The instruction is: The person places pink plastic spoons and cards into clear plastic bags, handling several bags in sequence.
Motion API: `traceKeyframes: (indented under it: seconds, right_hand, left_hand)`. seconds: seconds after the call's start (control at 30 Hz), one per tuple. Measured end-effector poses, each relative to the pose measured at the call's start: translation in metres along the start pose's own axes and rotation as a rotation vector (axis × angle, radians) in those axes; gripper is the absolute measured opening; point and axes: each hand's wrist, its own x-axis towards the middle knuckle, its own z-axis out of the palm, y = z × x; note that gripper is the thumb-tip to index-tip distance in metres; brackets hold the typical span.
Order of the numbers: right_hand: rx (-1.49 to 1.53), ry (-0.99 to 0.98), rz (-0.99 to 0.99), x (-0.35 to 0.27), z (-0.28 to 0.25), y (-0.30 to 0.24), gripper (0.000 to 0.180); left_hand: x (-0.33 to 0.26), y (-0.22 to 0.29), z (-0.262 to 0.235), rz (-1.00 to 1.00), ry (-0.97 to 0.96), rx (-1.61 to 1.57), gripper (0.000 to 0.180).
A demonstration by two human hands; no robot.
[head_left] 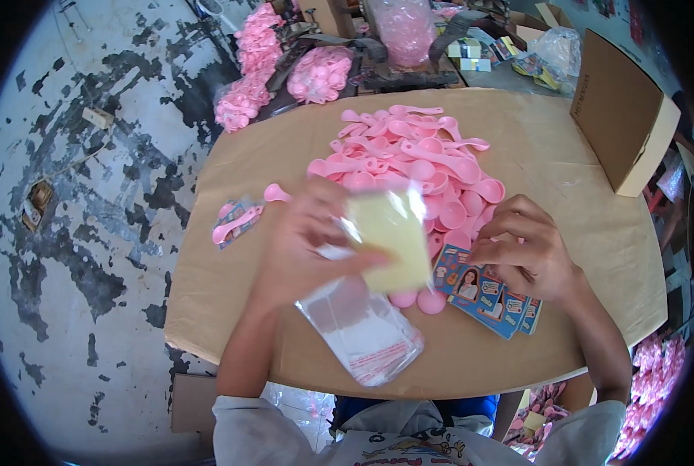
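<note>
Nearest, a stack of clear plastic bags (362, 330) lies on the table (580, 342) under the left hand (308, 248), whose fingers pinch a yellowish card in a clear sleeve (392, 237). Beside it, the right hand (527, 252) rests fingers curled on blue printed cards (490, 293), not clearly gripping. Beyond lie a heap of pink spoons (417, 163) and a cardboard box (622, 116).

you have a single view here, from the head camera, looking steeply down and slightly forward over the brown table (580, 311), close enough that your left hand (304, 245) and right hand (525, 252) fill the middle. the fisheye bends the table edge and darkens the corners, so the far clutter is probably further off than it looks. no second view shares the scene.
</note>
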Motion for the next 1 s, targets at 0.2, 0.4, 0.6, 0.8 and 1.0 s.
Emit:
traceKeyframes:
  seconds: [0.2,0.4,0.6,0.8,1.0]
  right_hand:
    - [-0.019,-0.043,0.077,0.005,0.01,-0.016,0.028]
    - [-0.035,-0.211,0.2,0.033,0.025,-0.05,0.017]
    - [-0.157,-0.519,0.198,0.054,0.064,-0.075,0.031]
    - [0.194,-0.567,0.444,0.071,0.076,-0.065,0.032]
    - [0.2,-0.629,0.387,0.073,0.068,-0.065,0.024]
  left_hand:
    - [-0.033,0.029,-0.1,0.313,0.63,0.469,0.059]
    - [-0.111,0.024,-0.094,-0.161,-0.044,0.715,0.033]
    - [-0.24,0.037,0.019,-0.506,-1.332,-0.596,0.018]
    - [-0.29,0.028,0.036,-0.45,-1.25,-0.748,0.016]
    - [-0.284,0.03,0.025,-0.5,-1.373,-0.7,0.02]
